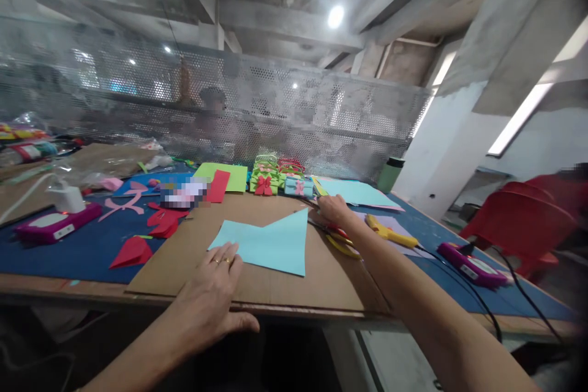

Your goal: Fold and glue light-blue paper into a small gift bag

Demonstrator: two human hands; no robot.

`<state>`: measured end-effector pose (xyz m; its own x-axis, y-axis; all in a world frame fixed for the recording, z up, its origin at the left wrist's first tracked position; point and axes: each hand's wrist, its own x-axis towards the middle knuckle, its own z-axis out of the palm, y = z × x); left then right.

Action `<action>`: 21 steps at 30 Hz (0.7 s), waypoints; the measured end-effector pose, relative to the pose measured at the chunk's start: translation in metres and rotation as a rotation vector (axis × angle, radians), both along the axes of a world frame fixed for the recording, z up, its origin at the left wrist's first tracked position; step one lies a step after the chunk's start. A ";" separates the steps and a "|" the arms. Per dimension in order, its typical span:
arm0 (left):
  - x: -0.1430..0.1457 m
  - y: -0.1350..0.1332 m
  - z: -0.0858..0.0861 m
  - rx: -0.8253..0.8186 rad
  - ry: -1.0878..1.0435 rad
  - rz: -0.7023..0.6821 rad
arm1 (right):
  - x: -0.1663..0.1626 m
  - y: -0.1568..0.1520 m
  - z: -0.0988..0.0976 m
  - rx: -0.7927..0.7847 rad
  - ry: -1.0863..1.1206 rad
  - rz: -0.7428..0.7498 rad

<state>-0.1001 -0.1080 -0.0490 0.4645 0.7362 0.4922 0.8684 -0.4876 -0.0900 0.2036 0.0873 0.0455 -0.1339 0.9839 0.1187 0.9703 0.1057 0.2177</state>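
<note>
My left hand [220, 275] lies flat with its fingertips on the left end of a light blue paper sheet [271, 245], thumb held apart. The sheet rests on brown cardboard [184, 269] and has a notch along its far edge. My right hand [334, 209] reaches beyond the sheet's right side, its fingers curled down near a dark slender object [309, 202]; what they grip is hidden. Just below that hand lie scissors with red and yellow handles [342, 244]. A yellow-green strip [319, 186] shows behind its fingers.
Small green paper bags with bows [264, 184] and a blue one [298, 187] stand at the back. Yellow glue gun [390, 233] and purple power strip [473, 266], with cables, lie right. Left are red paper pieces [133, 252] and another purple power strip [59, 223]. A green bottle [390, 175] stands back right.
</note>
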 end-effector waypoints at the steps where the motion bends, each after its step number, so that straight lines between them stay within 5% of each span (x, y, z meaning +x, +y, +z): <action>1: 0.001 -0.001 -0.002 0.002 -0.006 0.011 | 0.003 -0.002 0.003 0.015 0.020 -0.015; 9: -0.001 -0.004 -0.009 -0.001 -0.056 -0.014 | 0.051 -0.073 0.033 0.102 0.307 -0.013; 14: 0.001 -0.004 -0.009 0.007 -0.080 -0.018 | 0.045 -0.122 0.007 -0.100 0.582 0.224; 21: -0.002 -0.004 -0.012 0.035 -0.071 -0.022 | 0.031 -0.126 -0.013 -0.061 0.727 0.284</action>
